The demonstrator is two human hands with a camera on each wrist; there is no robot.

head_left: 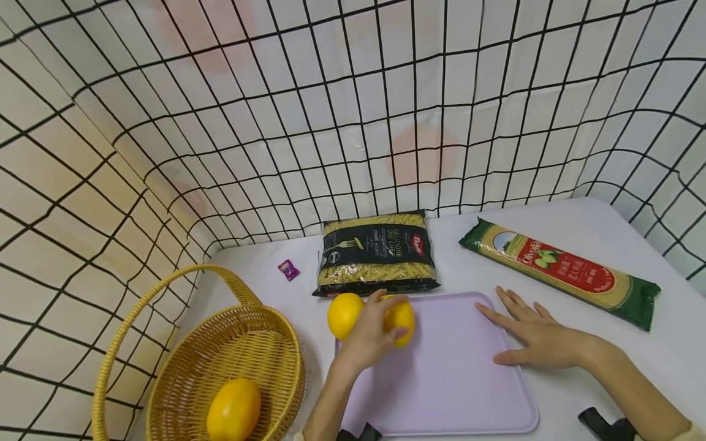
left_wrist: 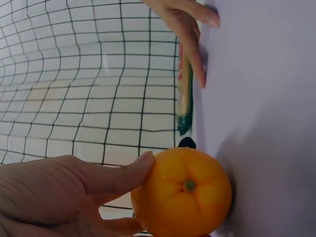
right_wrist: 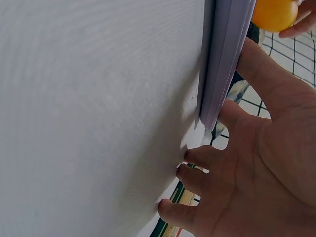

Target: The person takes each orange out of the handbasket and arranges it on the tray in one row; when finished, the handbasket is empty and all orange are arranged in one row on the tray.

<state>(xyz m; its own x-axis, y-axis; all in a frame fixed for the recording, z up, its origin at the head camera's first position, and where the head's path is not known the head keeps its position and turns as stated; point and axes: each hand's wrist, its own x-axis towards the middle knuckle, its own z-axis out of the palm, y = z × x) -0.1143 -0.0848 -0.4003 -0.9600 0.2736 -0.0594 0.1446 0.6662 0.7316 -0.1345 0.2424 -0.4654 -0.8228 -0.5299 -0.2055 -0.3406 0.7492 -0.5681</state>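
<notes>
My left hand [head_left: 366, 337] grips an orange [left_wrist: 182, 192] between thumb and fingers, over the left part of the lilac tray [head_left: 452, 373]. The fruit's green stem spot shows in the left wrist view. Just left of that hand, a second orange [head_left: 345, 315] sits at the tray's far left corner. My right hand [head_left: 537, 337] lies spread at the tray's right edge. In the right wrist view its thumb and forefinger touch the tray rim [right_wrist: 224, 64], while the other fingertips [right_wrist: 173, 211] rest on the white table.
A wicker basket [head_left: 292, 392] with a tall handle holds another orange fruit [head_left: 234, 409] at the left. Behind the tray lie a penne bag [head_left: 377, 252] and a small purple packet [head_left: 288, 269]. A spaghetti pack [head_left: 562, 269] lies at right. Black wire mesh [head_left: 353, 122] surrounds the table.
</notes>
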